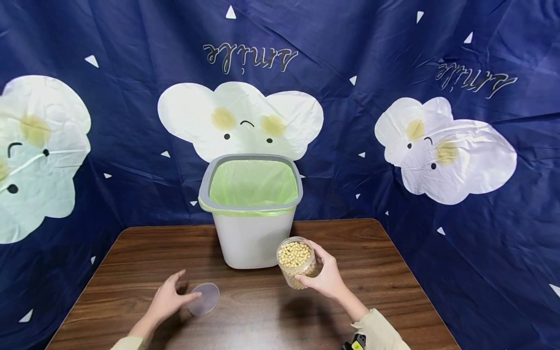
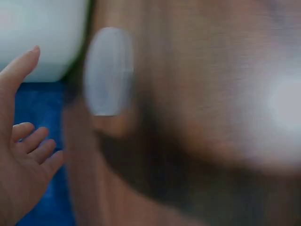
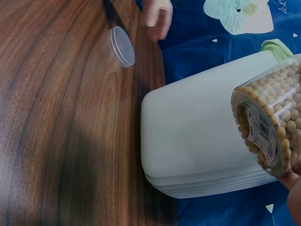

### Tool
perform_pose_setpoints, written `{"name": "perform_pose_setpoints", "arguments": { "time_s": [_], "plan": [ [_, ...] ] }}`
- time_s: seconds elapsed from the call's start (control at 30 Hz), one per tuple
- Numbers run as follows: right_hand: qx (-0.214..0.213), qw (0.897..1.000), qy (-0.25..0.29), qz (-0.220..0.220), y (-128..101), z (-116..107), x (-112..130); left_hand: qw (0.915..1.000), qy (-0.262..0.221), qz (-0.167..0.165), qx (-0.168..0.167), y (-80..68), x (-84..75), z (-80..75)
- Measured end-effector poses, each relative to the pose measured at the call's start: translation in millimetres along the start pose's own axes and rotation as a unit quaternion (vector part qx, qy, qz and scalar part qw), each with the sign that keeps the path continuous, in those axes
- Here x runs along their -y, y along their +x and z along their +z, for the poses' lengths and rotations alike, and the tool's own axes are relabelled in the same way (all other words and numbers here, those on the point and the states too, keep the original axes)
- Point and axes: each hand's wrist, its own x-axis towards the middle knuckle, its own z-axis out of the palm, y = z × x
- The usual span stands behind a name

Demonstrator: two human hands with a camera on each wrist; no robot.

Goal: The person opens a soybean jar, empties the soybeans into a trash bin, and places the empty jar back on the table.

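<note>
Maybe the open jar (image 1: 296,261), gripped tilted by the right hand (image 1: 324,277) while the left hand (image 1: 168,300) lay spread, could spill beans (image 3: 277,101) on the bench (image 1: 385,272).

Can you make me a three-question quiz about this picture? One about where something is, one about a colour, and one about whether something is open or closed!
1. Where is the clear lid?
A. on the jar
B. flat on the table, by the left hand
C. inside the bin

2. What colour is the bag lining the bin?
A. light green
B. red
C. black

3. How is the jar of beans in the right hand?
A. closed with its lid
B. empty
C. open and full of beans

Answers: 1 B, the lid lies on the wood beside the fingertips. 2 A, the green bag folds over the grey rim. 3 C, its mouth is uncovered and the beans show.
</note>
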Motion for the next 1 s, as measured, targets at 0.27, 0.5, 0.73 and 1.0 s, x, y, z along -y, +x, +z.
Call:
{"name": "perform_pose_setpoints", "arguments": {
  "time_s": [0.27, 0.5, 0.73, 1.0],
  "plan": [
    [0.001, 1.000, -0.013, -0.004, -1, -3, 2, 0.9950, -0.048, 0.068, -0.055, 43.8, -54.3, -61.5],
    [0.000, 1.000, -0.019, -0.008, -2, -6, 3, 0.9870, 0.000, 0.150, -0.058, 83.9, -109.4, -105.7],
    [-0.001, 1.000, -0.007, -0.006, -2, -9, 2, 0.9830, 0.095, 0.157, 0.005, 109.6, -133.1, -114.9],
    [-0.007, 1.000, 0.010, -0.009, 8, -24, 2, 0.9844, 0.089, 0.152, 0.009, 116.3, -136.1, -104.3]
  ]
}}
